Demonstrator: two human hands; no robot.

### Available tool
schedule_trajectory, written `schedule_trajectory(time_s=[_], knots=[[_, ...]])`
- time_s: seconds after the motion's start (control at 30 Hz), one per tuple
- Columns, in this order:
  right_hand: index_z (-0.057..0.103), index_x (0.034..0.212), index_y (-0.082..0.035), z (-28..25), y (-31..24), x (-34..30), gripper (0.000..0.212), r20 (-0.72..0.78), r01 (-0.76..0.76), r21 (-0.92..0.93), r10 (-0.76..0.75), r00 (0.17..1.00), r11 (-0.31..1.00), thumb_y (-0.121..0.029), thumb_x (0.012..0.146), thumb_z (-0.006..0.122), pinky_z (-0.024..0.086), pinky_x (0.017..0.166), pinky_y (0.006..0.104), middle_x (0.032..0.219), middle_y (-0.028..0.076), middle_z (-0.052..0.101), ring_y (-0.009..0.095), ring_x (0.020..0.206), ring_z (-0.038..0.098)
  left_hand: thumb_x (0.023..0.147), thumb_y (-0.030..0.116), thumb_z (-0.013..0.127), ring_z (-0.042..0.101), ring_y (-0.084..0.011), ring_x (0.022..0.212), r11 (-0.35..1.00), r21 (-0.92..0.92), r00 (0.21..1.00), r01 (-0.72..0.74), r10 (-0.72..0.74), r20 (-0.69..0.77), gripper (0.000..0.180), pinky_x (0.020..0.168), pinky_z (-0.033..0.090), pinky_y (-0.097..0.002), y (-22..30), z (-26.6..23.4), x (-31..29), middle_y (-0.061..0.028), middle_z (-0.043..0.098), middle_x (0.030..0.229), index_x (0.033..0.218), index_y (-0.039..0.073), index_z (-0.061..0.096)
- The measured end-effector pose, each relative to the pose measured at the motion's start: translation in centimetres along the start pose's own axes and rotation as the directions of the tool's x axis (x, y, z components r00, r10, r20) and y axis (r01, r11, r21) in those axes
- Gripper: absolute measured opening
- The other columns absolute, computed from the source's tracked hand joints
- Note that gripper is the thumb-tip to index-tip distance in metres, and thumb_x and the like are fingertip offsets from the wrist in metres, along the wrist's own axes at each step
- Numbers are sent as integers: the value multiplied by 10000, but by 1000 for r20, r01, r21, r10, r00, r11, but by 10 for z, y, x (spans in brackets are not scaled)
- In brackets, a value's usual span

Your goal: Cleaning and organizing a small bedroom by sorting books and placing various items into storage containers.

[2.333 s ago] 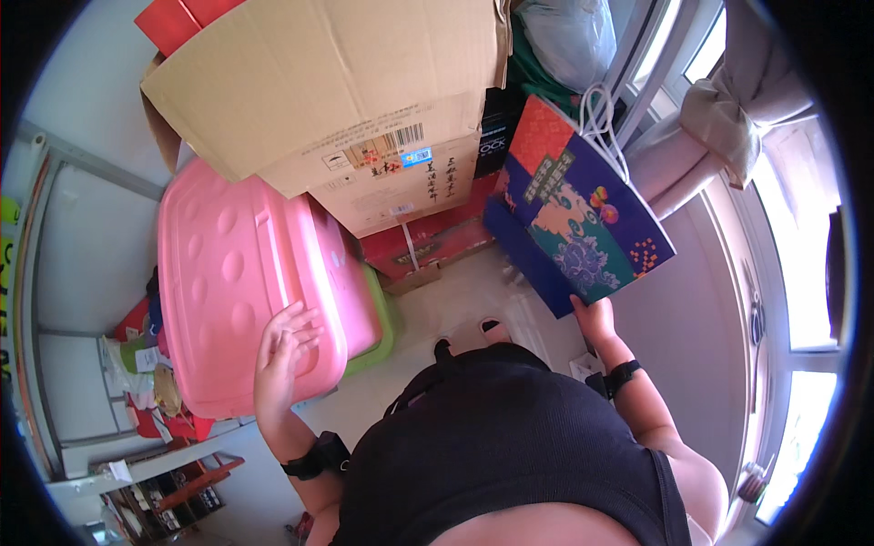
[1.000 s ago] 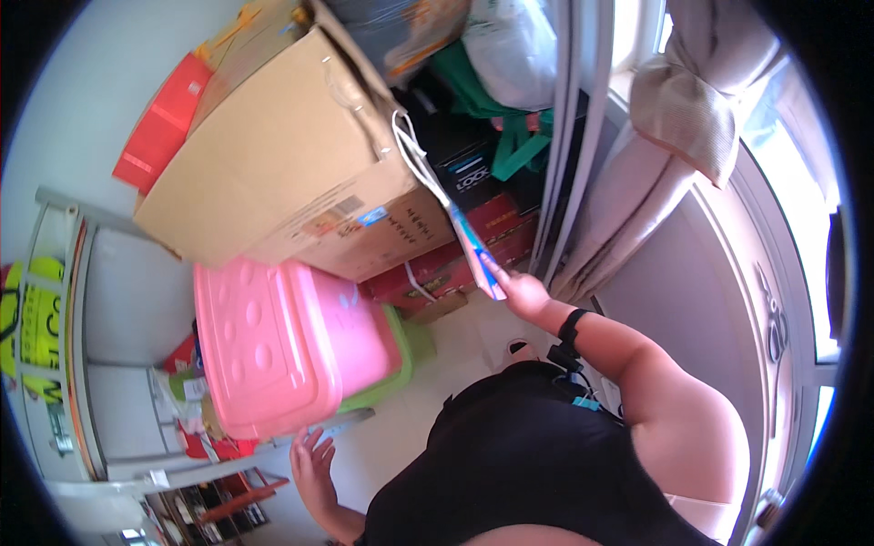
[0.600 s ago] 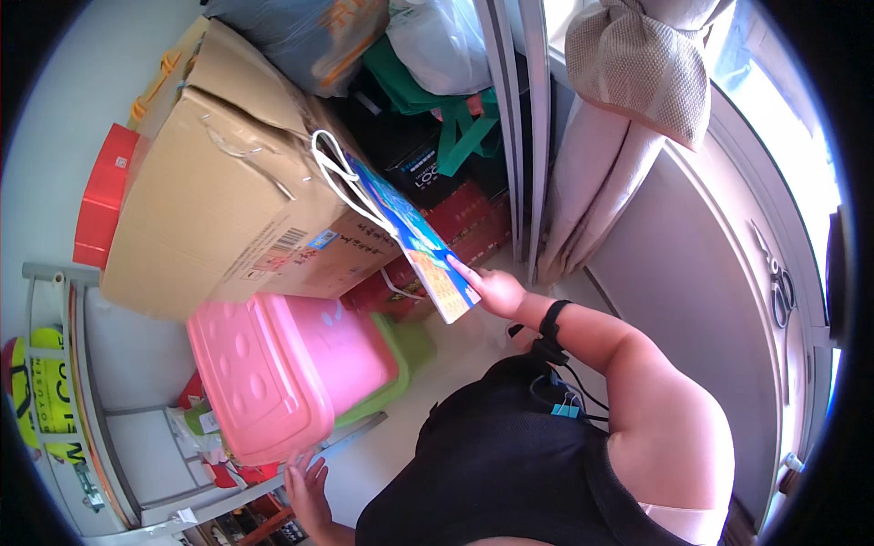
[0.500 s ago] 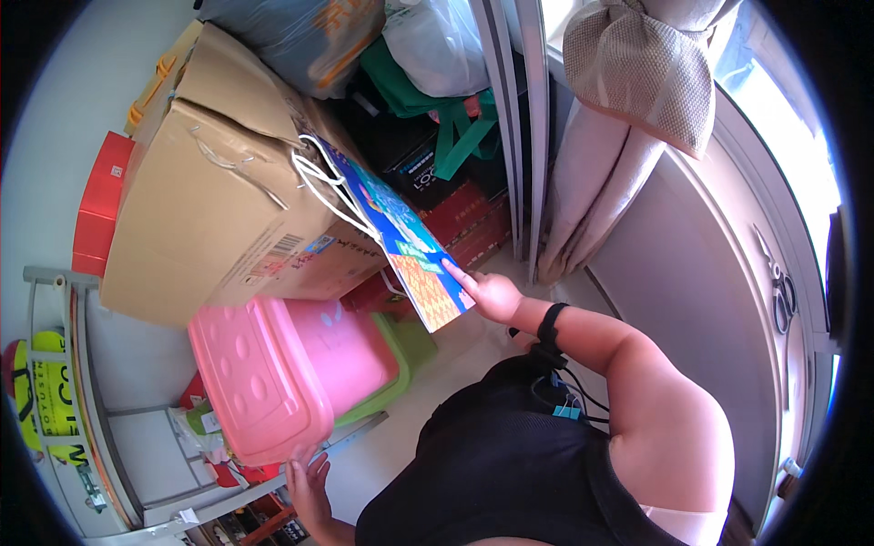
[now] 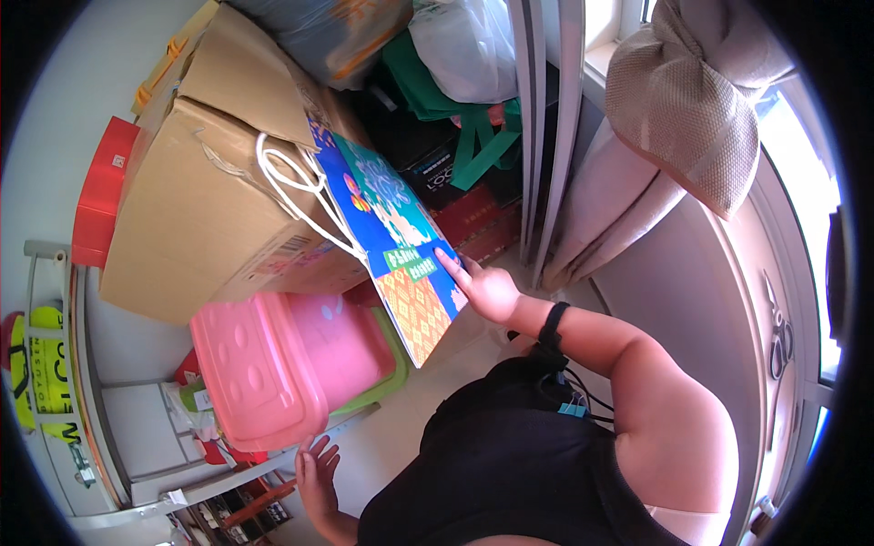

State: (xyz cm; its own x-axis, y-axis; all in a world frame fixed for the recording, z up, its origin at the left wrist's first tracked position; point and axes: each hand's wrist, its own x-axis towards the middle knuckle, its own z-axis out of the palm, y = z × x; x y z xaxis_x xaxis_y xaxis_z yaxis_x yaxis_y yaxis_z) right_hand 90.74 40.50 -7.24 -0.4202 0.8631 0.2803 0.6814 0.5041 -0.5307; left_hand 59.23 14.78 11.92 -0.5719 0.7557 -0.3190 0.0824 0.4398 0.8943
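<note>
Right hand (image 5: 489,289) pinches paper bag (image 5: 387,205) by its edge, index finger along the face, probably steadying it; left hand (image 5: 317,473) empty, fingers loosely spread, just below pink bin (image 5: 259,369).

Ahead and to your left you have a pale, plain wall (image 5: 118,86), with a metal-railed frame (image 5: 214,483) bending along that side and a light, smooth floor (image 5: 391,446) below you. On your right, a gathered beige curtain (image 5: 687,114) hangs beside a window (image 5: 806,196) glaring with daylight, above a smooth grey panel (image 5: 674,300).
</note>
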Motion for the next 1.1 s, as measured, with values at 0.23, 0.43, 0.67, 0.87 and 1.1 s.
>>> schedule_trajectory(time_s=[0.23,0.43,0.67,0.87,1.1], knots=[[116,1486,-128,-8,-6,92,864,-26,-134,117,138,990,984,-49,738,541,464,515,455,694,198,604,345,551,588,997,303,392,589,-256,1018,1000,-29,1000,8,-7,27,422,881,462,-362,-4,8,7,-184,546,1218,1321,34,420],[66,1490,-166,-17,-1,168,801,73,-211,71,206,976,975,-43,803,461,488,608,477,775,226,645,370,673,633,997,295,396,595,-243,1009,995,-98,1000,27,-25,17,416,867,471,-346,-14,-2,3,-172,559,1205,1309,22,427],[110,1478,-286,-4,14,185,701,34,-279,117,277,960,953,-231,884,478,481,667,519,817,240,638,402,742,635,998,288,398,597,-229,1005,992,-102,997,77,-79,-14,412,870,472,-332,-22,-18,0,-166,569,1191,1301,10,429],[288,1419,-156,7,37,133,746,-20,-312,378,345,938,872,-240,776,656,496,776,474,975,238,642,413,904,612,1000,276,397,596,-219,1009,989,-141,998,53,-57,-19,396,877,469,-327,-39,-39,1,-156,575,1187,1301,21,436],[659,870,-11,101,44,29,256,593,-483,99,338,731,870,-225,787,548,522,611,406,713,176,658,263,624,657,984,356,419,614,-198,984,884,-444,949,143,-250,-191,421,815,484,-317,-183,-112,-21,-98,630,1066,1270,53,484]])
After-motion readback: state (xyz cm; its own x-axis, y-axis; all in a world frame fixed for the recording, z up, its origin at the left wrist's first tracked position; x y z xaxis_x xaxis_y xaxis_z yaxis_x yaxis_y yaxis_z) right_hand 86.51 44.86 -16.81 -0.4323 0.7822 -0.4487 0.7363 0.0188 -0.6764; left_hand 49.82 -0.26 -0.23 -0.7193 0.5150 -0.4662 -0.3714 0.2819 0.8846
